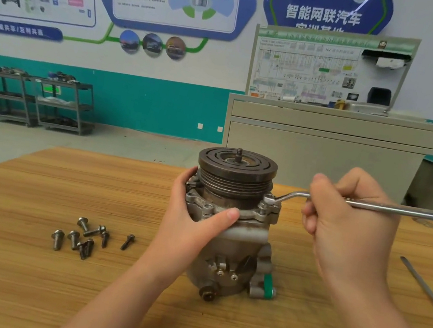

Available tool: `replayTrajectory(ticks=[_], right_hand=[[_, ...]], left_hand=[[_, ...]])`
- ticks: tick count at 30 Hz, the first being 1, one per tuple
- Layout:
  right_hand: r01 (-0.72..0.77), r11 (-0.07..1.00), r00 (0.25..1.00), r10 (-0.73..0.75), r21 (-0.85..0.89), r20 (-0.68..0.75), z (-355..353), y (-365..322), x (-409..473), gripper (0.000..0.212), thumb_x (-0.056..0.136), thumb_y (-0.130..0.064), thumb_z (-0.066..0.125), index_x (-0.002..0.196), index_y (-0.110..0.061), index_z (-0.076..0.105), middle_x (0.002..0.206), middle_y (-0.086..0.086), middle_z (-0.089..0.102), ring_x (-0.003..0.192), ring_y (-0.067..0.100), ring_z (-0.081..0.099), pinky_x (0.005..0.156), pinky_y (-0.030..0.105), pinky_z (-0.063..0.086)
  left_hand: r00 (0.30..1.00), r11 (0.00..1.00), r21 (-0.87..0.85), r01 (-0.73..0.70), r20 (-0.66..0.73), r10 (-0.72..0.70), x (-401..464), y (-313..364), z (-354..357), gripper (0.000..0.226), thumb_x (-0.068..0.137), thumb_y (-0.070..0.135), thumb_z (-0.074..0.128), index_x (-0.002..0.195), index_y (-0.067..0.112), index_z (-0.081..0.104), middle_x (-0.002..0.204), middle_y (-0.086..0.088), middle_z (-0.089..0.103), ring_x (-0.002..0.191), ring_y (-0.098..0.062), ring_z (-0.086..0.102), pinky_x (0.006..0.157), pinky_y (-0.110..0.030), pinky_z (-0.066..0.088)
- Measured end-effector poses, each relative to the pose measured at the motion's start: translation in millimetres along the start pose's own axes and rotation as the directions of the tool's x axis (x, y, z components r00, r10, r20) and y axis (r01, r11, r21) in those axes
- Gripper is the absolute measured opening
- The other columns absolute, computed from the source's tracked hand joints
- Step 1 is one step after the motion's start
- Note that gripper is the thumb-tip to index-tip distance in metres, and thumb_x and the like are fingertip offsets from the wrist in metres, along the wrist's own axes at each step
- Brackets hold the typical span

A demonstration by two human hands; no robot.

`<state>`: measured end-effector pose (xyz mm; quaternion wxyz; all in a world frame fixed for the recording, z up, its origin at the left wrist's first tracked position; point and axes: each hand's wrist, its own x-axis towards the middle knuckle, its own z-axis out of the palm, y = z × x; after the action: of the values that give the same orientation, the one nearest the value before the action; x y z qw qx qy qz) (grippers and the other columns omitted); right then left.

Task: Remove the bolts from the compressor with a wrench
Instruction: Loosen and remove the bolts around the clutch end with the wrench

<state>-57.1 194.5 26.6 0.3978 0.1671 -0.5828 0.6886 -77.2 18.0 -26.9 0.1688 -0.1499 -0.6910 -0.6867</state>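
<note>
Both forearms come up from the bottom edge, and I have the compressor (231,227) between my hands, standing upright on the wooden table (26,262) with its long axis vertical. Its grooved pulley (236,172) faces up, a short threaded shaft poking from the centre, and the ported end with a green cap (268,285) sits down on the table, turned toward me.

My left hand (196,217) wraps the housing just under the pulley, thumb laid across the front flange, fingers curled round the far left side, holding the body firmly.

My right hand (346,225) is closed round the wrench (405,211), thumb up over the shank. It is a long offset ring wrench lying nearly level, its long axis running left to right: the handle runs off the right edge, the cranked head drops down to the left and sits on a bolt (268,201) at the right side of the flange.

Over on my left, well apart from the compressor, eight loose bolts (83,236) lie scattered on the table, seven clustered close and one a little to their right, shanks pointing every which way.

On the right, a slim metal rod (426,290) lies diagonally on the table, running off the edge. I cannot tell what tool it is.
</note>
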Motion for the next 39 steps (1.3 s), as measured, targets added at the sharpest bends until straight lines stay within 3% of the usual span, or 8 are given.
replayTrajectory(ticks=[9, 15, 18, 21, 26, 33, 35, 39], right_hand=[[0.538, 0.709, 0.833, -0.530, -0.456, 0.159, 20.7, -0.8, -37.6, 0.037, 0.087, -0.012, 0.057, 0.065, -0.027, 0.031, 0.056, -0.005, 0.026, 0.051, 0.012, 0.029, 0.046, 0.013, 0.022], [-0.107, 0.994, 0.993, 0.108, 0.037, -0.051, 6.2, 6.5, -9.7, 0.042, 0.086, -0.010, 0.060, 0.051, -0.025, 0.042, 0.043, 0.001, 0.044, 0.035, 0.010, 0.039, 0.037, 0.018, 0.030], [-0.497, 0.707, 0.836, 0.546, 0.503, 0.058, 3.8, 12.1, 1.4, 0.042, 0.091, -0.003, 0.054, 0.055, -0.021, 0.043, 0.046, -0.002, 0.042, 0.032, 0.005, 0.035, 0.032, 0.015, 0.025], [-0.490, 0.412, 0.734, 0.670, 0.768, 0.109, -1.3, 13.3, 8.1, 0.028, 0.091, -0.006, 0.056, 0.068, -0.015, 0.042, 0.048, -0.004, 0.043, 0.032, 0.001, 0.034, 0.030, 0.013, 0.025], [-0.155, 0.984, 0.980, 0.164, 0.086, -0.110, -2.1, 4.0, -1.7, 0.047, 0.091, -0.008, 0.059, 0.050, -0.020, 0.040, 0.041, 0.003, 0.046, 0.035, 0.012, 0.040, 0.038, 0.020, 0.031], [0.483, 0.682, 0.863, -0.477, -0.549, 0.167, 14.3, 3.9, -28.5, 0.043, 0.100, -0.023, 0.043, 0.059, -0.013, 0.036, 0.051, -0.004, 0.038, 0.047, 0.020, 0.041, 0.048, 0.033, 0.040], [0.522, 0.586, 0.841, -0.476, -0.620, 0.258, 19.3, 12.7, -33.8, 0.036, 0.104, -0.034, 0.031, 0.070, -0.030, 0.022, 0.061, -0.015, 0.023, 0.054, 0.018, 0.037, 0.056, 0.037, 0.045], [0.308, 0.760, 0.946, -0.308, -0.572, 0.101, 16.4, 16.8, -27.4, 0.030, 0.093, -0.040, 0.042, 0.066, -0.037, 0.028, 0.058, -0.006, 0.031, 0.053, 0.015, 0.033, 0.054, 0.042, 0.041]], left_hand=[[0.999, 0.999, 0.013, -0.031, -0.019, 0.032, 0.3, -2.8, 1.6, 0.084, 0.059, 0.050, 0.081, 0.128, 0.055, 0.033, 0.124, 0.024, 0.054, 0.106, 0.013, 0.056, 0.081, -0.005, 0.048], [1.000, 1.000, -0.008, -0.011, 0.005, 0.011, 1.2, -4.3, -1.5, 0.072, 0.067, 0.054, 0.073, 0.124, 0.062, 0.030, 0.105, 0.048, 0.052, 0.101, 0.021, 0.053, 0.074, -0.002, 0.045], [1.000, 1.000, -0.010, -0.010, 0.003, 0.010, 1.0, -4.9, -2.9, 0.076, 0.065, 0.059, 0.073, 0.128, 0.060, 0.031, 0.111, 0.042, 0.055, 0.105, 0.016, 0.054, 0.077, -0.006, 0.048], [1.000, 1.000, -0.008, -0.003, 0.014, 0.003, 0.4, -4.4, -2.5, 0.077, 0.066, 0.057, 0.073, 0.130, 0.059, 0.031, 0.119, 0.033, 0.055, 0.107, 0.013, 0.056, 0.079, -0.009, 0.049], [1.000, 1.000, 0.021, 0.004, 0.024, -0.004, 1.0, -2.8, -3.1, 0.069, 0.067, 0.057, 0.071, 0.121, 0.065, 0.029, 0.105, 0.046, 0.053, 0.099, 0.022, 0.052, 0.072, 0.001, 0.043], [0.999, 0.999, 0.027, -0.019, 0.029, 0.018, 0.6, -2.6, -2.8, 0.072, 0.069, 0.054, 0.072, 0.127, 0.057, 0.030, 0.122, 0.030, 0.052, 0.105, 0.016, 0.054, 0.078, -0.002, 0.045], [0.999, 0.999, 0.034, -0.031, 0.029, 0.030, 0.7, -2.2, -2.4, 0.068, 0.070, 0.052, 0.071, 0.124, 0.058, 0.031, 0.122, 0.029, 0.053, 0.106, 0.017, 0.053, 0.078, -0.001, 0.043], [0.999, 0.999, 0.016, -0.030, 0.041, 0.029, 0.2, -2.0, -3.3, 0.073, 0.069, 0.057, 0.073, 0.129, 0.055, 0.031, 0.123, 0.030, 0.052, 0.107, 0.016, 0.053, 0.082, -0.003, 0.044]])
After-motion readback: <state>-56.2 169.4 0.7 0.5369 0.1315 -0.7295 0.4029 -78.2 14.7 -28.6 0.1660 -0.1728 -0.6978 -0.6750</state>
